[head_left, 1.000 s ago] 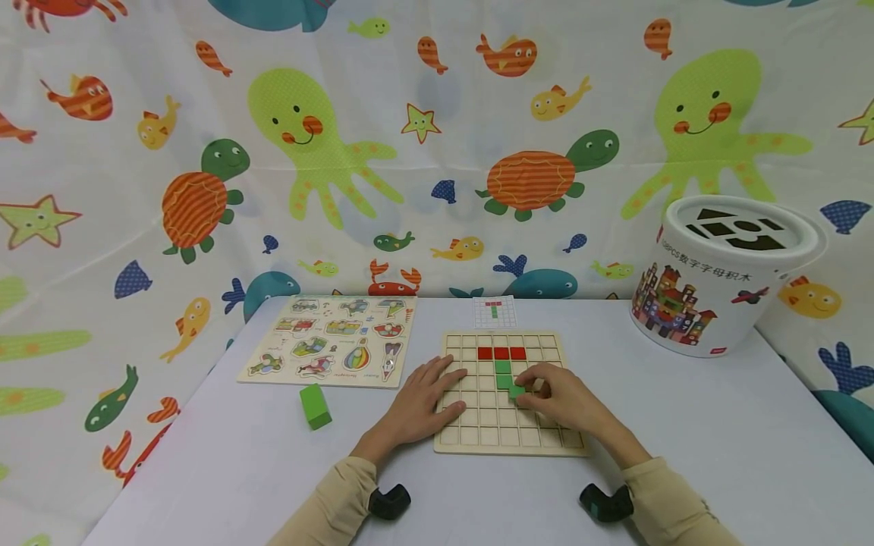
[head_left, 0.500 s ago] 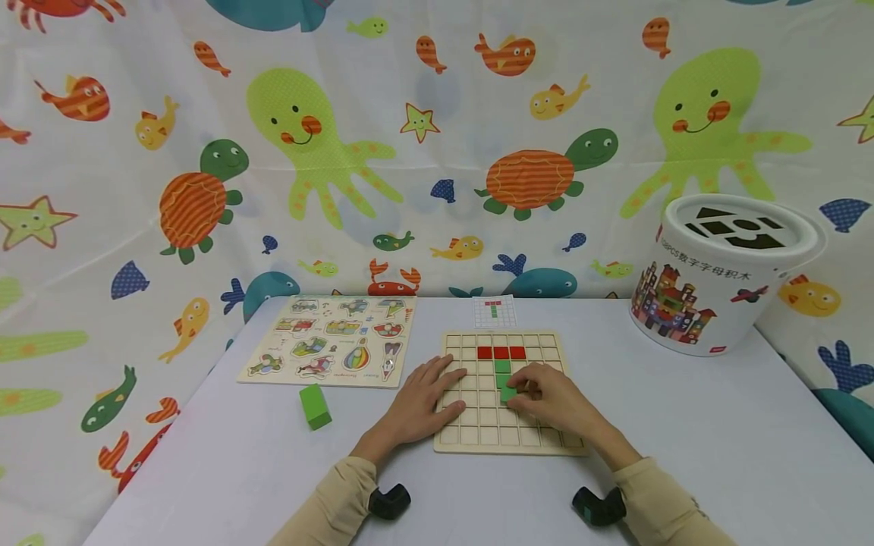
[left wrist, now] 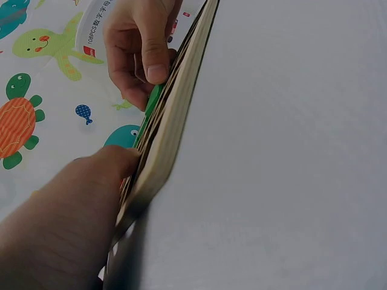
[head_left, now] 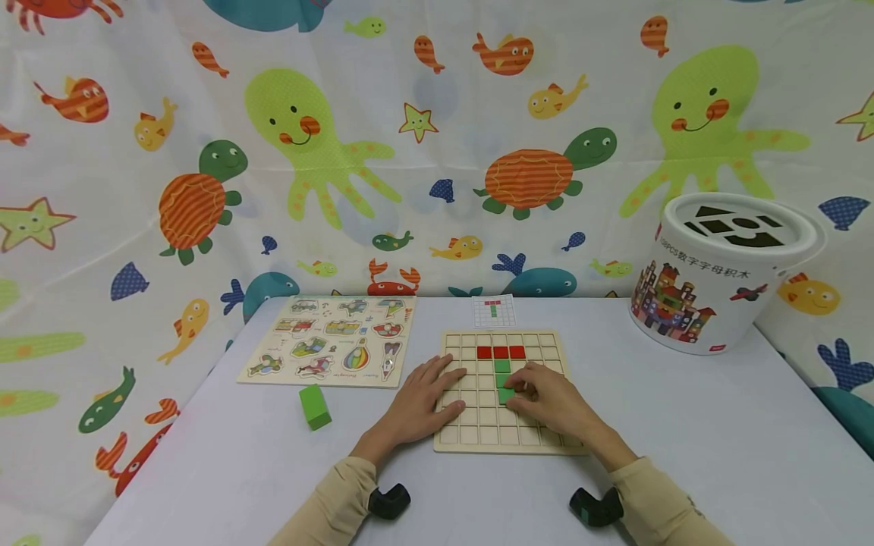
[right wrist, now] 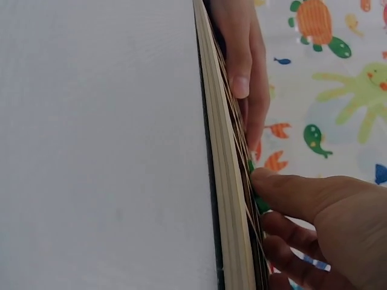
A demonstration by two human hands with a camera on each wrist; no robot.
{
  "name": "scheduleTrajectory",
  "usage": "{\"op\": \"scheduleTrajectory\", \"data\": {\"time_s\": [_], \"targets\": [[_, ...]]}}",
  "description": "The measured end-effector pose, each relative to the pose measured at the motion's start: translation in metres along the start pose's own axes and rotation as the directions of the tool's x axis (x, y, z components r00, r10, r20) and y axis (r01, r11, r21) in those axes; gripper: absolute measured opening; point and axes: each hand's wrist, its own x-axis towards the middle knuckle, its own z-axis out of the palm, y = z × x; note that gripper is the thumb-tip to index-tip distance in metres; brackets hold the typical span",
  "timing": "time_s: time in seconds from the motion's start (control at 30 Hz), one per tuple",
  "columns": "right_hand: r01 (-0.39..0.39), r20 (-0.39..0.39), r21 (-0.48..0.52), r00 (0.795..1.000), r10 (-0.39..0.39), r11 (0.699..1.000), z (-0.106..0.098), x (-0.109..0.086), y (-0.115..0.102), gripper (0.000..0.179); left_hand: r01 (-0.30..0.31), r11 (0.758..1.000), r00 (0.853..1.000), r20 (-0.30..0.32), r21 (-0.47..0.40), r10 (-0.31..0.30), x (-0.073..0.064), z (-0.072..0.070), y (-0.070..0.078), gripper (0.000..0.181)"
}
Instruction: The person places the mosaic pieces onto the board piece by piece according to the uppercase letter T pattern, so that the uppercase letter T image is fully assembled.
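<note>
A wooden grid board (head_left: 469, 434) lies on the white table. Three red square tiles (head_left: 501, 353) form a row near its top, with a column of green tiles running down from the middle one. My right hand (head_left: 553, 402) holds the lowest green tile (head_left: 504, 396) by its edge between thumb and fingers. In the right wrist view, the thumb (right wrist: 284, 187) is against that green piece, low in the grid. My left hand (head_left: 423, 400) rests with spread fingers on the board's left side. From the left wrist view, the left thumb (left wrist: 118, 160) lies along the board's near edge.
Behind the board is a small card (head_left: 501, 318) printed with a red and green T. A picture puzzle board (head_left: 253, 377) lies to the left, a green block (head_left: 315, 407) in front of it. At the back right stands a white bucket (head_left: 740, 318) with a slotted lid.
My right hand has moved left with the green tile, from slightly right of the column to directly below the other green tiles. My left hand has stayed in place.
</note>
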Motion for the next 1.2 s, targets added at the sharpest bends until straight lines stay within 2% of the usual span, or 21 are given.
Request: {"op": "scheduleTrajectory", "data": {"time_s": [0.33,0.6,0.83,1.03,1.2], "targets": [[0.0,0.01,0.0,1.0,0.0,1.0,0.001,-0.002,-0.003,0.018,0.017,1.0,1.0,0.017,0.0,-0.017,0.001,0.0,-0.001,0.055],[-0.018,0.035,-0.002,0.999,0.018,1.0,0.0,-0.003,-0.004,0.019,0.006,1.0,1.0,0.016,-0.001,-0.006,0.001,-0.001,-0.001,0.055],[-0.013,0.041,0.052,0.999,0.011,0.999,-0.002,-0.004,-0.003,0.023,-0.005,1.0,1.0,-0.006,0.007,0.005,0.001,0.0,-0.001,0.054],[0.005,0.077,0.087,0.997,-0.012,0.996,-0.001,-0.011,0.002,0.018,0.012,1.0,0.998,0.057,0.018,-0.013,-0.005,0.006,0.0,0.057],[0.036,0.047,0.119,0.998,-0.042,0.992,-0.005,-0.008,0.004,0.016,0.013,0.999,0.999,0.029,0.035,-0.014,-0.003,0.003,0.0,0.058]]}}
